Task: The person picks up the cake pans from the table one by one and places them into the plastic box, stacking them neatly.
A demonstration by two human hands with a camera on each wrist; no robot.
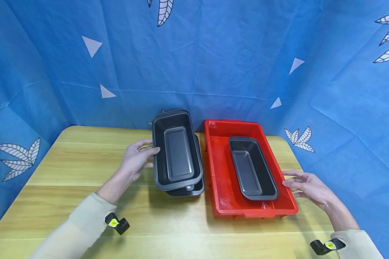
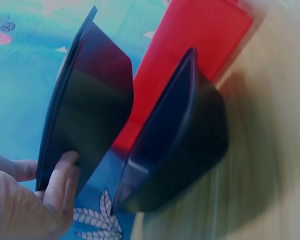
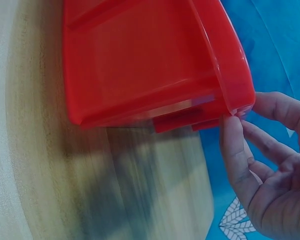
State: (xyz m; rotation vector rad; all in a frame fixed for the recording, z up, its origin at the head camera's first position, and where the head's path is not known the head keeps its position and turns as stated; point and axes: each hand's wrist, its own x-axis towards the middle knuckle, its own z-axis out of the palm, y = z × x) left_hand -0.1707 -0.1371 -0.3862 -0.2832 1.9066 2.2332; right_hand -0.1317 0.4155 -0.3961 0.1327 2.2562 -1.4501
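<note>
My left hand (image 1: 137, 158) grips a dark loaf pan (image 1: 178, 154) by its left rim, thumb over the edge and fingers against the outer wall. That pan is raised and tilted above a second dark loaf pan (image 2: 210, 135), which stands on the table and is mostly hidden in the head view. To the right is a red plastic tray (image 1: 221, 180) with another dark loaf pan (image 1: 249, 172) lying inside it, toward its right side. My right hand (image 1: 311, 189) pinches the tray's right rim between thumb and fingers, also seen close up in the right wrist view.
Everything stands on a light wooden table (image 1: 84, 158). A blue cloth (image 1: 194, 64) with white leaf and triangle prints hangs behind and at both sides. The red tray stands close beside the pans, its far end near the cloth.
</note>
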